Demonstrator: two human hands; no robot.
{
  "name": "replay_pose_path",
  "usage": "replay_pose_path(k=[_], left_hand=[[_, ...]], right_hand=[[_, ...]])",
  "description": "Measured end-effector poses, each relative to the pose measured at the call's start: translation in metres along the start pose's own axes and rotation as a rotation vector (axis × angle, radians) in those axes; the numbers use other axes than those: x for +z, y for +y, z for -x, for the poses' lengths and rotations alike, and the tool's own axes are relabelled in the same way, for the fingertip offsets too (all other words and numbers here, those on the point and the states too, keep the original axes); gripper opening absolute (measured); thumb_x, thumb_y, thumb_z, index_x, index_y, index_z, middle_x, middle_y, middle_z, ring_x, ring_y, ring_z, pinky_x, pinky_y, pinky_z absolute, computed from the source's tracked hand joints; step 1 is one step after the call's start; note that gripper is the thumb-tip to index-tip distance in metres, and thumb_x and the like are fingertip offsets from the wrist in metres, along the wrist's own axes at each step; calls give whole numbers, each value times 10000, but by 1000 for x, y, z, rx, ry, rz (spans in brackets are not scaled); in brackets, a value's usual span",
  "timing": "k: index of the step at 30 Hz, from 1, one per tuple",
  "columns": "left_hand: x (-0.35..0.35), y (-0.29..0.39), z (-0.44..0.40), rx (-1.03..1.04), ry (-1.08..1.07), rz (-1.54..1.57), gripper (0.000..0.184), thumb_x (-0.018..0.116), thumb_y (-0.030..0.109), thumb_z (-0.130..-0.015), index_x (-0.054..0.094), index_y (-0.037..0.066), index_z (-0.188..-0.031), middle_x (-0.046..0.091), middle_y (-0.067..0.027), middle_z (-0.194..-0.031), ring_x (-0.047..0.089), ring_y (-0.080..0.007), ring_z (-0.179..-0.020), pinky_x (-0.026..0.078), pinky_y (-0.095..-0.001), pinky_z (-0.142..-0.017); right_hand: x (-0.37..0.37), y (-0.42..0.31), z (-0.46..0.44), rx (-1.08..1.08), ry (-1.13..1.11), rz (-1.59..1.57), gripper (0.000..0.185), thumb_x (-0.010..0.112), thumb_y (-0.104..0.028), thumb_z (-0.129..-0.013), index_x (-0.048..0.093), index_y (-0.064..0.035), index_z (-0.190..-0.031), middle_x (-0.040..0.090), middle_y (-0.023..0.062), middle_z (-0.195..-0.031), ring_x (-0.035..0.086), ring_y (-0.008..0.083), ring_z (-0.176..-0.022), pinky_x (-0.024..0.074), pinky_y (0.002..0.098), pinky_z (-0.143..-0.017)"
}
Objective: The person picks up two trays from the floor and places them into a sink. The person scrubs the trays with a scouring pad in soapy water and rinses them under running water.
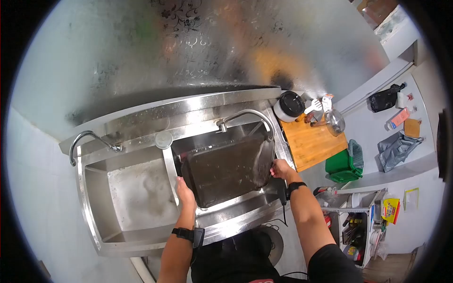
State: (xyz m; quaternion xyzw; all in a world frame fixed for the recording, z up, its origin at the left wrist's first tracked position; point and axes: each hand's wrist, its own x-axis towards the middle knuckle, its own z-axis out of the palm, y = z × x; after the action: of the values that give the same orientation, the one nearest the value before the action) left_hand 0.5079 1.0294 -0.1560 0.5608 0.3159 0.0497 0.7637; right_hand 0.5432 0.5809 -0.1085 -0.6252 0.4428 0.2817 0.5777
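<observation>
A dark rectangular baking tray (222, 172) sits tilted in the right sink basin (238, 207). Water appears to spread in a pale, streaky patch over its right end, below the curved tap (250, 112). My left hand (186, 193) is at the tray's left edge, closed against it, with most fingers hidden. At the opposite edge, my right hand (281, 169) has its fingers curled on the rim. Both wrists wear black straps with small devices.
The left basin (141, 193) has its own tap (89, 137). A round whitish container (163, 139) stands on the divider. Right of the sink are a wooden board (311, 144), a black-lidded canister (290, 104), a glass jug (334, 122), a green bin (343, 165) and a stocked shelf (354, 226).
</observation>
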Motion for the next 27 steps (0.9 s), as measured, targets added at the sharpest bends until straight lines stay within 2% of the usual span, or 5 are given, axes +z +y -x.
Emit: replay_pose_path(k=[3,8,14,19,27], left_hand=[[1,1,-9,-132,-56,89,812,397,593,-1026,496,-140,-1362,555,-205,-1403,525,-267,-1289,351,-351,-1106],[-3,23,-7,187,-321,25,423,497,379,-1028,653,-13,-1012,587,-84,-1050,513,-163,-899,398,-301,-859],[9,78,19,-116,-365,304,319,541,201,-991,602,-4,-1228,567,-100,-1334,577,-206,-1155,449,-357,-1002],[-10,60,3,-554,-644,91,423,552,230,-1014,503,51,-1394,612,-82,-1285,603,-195,-1130,507,-354,-943],[70,2,10,-299,-487,-122,303,505,284,-1054,596,23,-1178,648,-35,-1051,585,-150,-981,466,-325,-894]], right_hand=[[1,6,23,105,29,-235,456,339,-424,-1000,480,-60,-1236,628,193,-881,636,344,-776,537,474,-730],[-6,11,42,147,-271,-247,647,444,-603,-964,580,-66,-1298,653,205,-1086,662,386,-977,541,543,-885],[-22,18,45,-231,-384,-443,422,603,-243,-956,580,-98,-1351,670,74,-1216,662,247,-1078,549,420,-936],[-55,7,55,-342,-422,-400,721,656,57,-847,393,-93,-1500,671,37,-1182,642,189,-1066,513,322,-960],[-99,5,88,-584,-302,-267,590,640,112,-814,459,-16,-1361,627,81,-1266,616,190,-1124,478,326,-979]])
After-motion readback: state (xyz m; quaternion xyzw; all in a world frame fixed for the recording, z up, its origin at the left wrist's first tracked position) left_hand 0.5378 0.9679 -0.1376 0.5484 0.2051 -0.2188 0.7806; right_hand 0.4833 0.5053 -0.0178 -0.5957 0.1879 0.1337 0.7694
